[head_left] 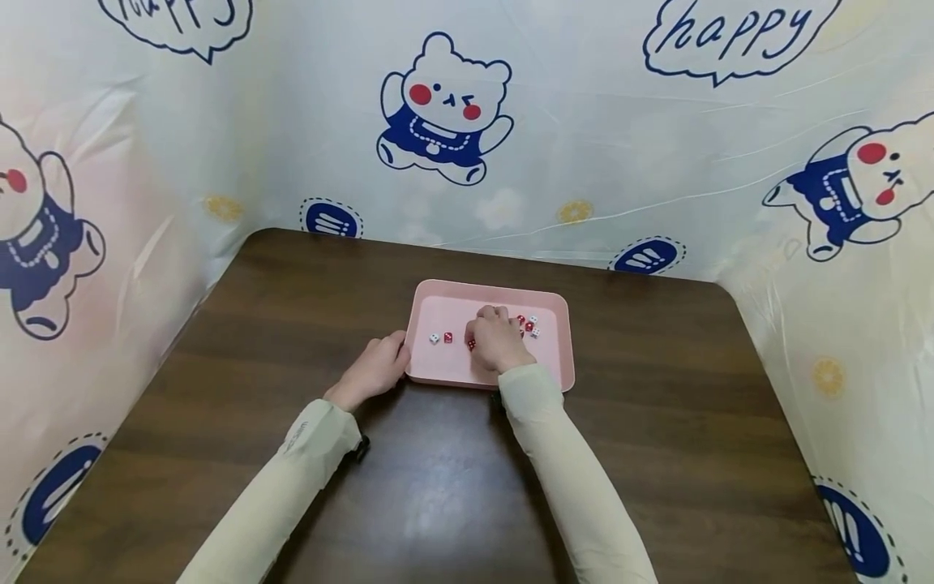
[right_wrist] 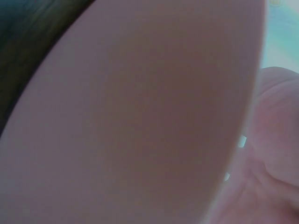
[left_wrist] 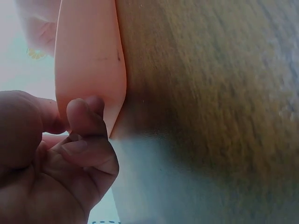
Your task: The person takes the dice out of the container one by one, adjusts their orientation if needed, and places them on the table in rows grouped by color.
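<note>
A shallow pink tray (head_left: 467,375) lies on the table with small red and white dice in it. My left hand (head_left: 375,369) grips the tray's left end; in the left wrist view its thumb and curled fingers (left_wrist: 86,119) close on the wall at a corner. Inside the tray, my right hand (head_left: 499,339) reaches down with bent fingers, a red die (head_left: 471,344) right beside it. Whether it holds a die I cannot tell. To its left sit a white die (head_left: 434,338) and a red die (head_left: 448,337), side by side. Several mixed dice (head_left: 529,326) cluster to its right.
The brown wooden table (head_left: 657,438) surrounds the tray. A pale curtain (head_left: 584,122) with bear drawings hangs behind the table and along both sides. In the right wrist view, the tray's outer wall (right_wrist: 154,116) fills most of the picture and hides the fingertips.
</note>
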`<state>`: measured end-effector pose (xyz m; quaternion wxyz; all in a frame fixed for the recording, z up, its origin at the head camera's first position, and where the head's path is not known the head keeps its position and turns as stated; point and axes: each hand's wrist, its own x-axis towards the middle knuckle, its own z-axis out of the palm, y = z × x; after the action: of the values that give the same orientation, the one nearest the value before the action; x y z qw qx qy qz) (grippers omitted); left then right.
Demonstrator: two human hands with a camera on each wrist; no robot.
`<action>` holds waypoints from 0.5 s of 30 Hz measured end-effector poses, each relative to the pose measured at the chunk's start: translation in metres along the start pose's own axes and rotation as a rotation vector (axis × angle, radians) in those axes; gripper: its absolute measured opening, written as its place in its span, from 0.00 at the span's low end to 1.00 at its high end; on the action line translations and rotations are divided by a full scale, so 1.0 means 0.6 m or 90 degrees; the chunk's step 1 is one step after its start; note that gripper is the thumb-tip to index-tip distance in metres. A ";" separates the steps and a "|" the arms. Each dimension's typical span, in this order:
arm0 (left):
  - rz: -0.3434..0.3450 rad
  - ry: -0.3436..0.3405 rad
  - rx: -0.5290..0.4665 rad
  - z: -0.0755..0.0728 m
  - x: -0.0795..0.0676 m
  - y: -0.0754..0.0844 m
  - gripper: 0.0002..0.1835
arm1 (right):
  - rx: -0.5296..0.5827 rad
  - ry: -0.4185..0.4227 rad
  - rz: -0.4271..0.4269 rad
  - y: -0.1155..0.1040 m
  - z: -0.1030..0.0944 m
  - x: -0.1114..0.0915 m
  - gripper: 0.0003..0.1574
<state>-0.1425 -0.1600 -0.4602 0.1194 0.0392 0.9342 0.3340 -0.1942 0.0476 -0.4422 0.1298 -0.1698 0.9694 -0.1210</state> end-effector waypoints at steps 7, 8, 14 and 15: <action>0.012 0.006 0.033 -0.002 0.008 0.005 0.15 | -0.003 -0.002 -0.002 0.005 -0.003 0.006 0.11; 0.012 0.006 0.031 -0.003 0.007 0.006 0.15 | -0.005 -0.002 -0.001 0.006 -0.003 0.007 0.11; 0.011 0.002 0.031 -0.005 0.002 0.004 0.16 | -0.017 -0.013 -0.007 0.007 0.002 0.011 0.12; 0.009 0.004 0.031 -0.004 0.001 0.003 0.16 | -0.017 -0.013 -0.009 0.006 0.003 0.012 0.12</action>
<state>-0.1438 -0.1601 -0.4572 0.1133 0.0476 0.9422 0.3118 -0.2010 0.0482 -0.4466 0.1363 -0.1796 0.9684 -0.1069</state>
